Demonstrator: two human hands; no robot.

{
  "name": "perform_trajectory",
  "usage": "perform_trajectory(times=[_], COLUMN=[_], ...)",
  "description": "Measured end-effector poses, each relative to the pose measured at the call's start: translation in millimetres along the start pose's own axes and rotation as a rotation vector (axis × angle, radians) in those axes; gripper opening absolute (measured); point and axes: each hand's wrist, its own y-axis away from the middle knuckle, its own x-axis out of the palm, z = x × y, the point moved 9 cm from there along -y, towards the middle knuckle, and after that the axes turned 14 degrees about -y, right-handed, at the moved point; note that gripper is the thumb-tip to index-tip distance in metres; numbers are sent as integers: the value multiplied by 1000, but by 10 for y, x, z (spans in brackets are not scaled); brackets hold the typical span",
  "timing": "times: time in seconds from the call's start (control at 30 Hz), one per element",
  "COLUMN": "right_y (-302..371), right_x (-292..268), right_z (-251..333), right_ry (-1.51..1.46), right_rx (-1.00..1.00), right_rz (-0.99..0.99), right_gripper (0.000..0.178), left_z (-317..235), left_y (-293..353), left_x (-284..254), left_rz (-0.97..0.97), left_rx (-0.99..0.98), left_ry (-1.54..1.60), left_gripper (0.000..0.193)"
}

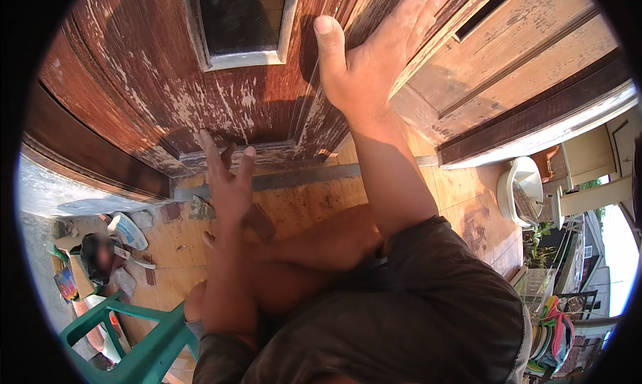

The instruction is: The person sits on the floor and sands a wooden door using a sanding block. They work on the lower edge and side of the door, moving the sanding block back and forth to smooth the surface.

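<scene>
A weathered reddish-brown wooden door (147, 56), its finish peeling in pale streaks, fills the upper left. Set into it is a small dark window (244, 16) in a pale frame. My right hand (371, 66) lies along the door's right edge, thumb out and fingers stretched, holding nothing I can see. Lower down, my left hand (231, 180) has its fingers spread beside the lower panel; I cannot tell whether they touch the wood. A lighter, worn wooden door leaf (488, 56) stands to the right.
At the lower left stands a green plastic stool (144, 354). Scraps and a white tub (127, 231) lie on the tiled floor (307, 200) by the wall. A white basin (521, 190) sits at the right. The dark threshold (281, 179) runs under the door.
</scene>
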Motion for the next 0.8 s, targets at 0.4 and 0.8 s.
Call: perform_trajectory(times=[0.4,0.8], right_y=[-68,1104], right_x=[50,239], right_z=[7,368], right_ry=[-10,-139], right_rx=[83,258], right_rz=[126,254], right_gripper=[104,114], left_z=[45,81], left_y=[1,-17], left_x=[3,42], left_rz=[44,50], left_rx=[-37,-40], left_ry=[34,155], left_gripper=[95,95])
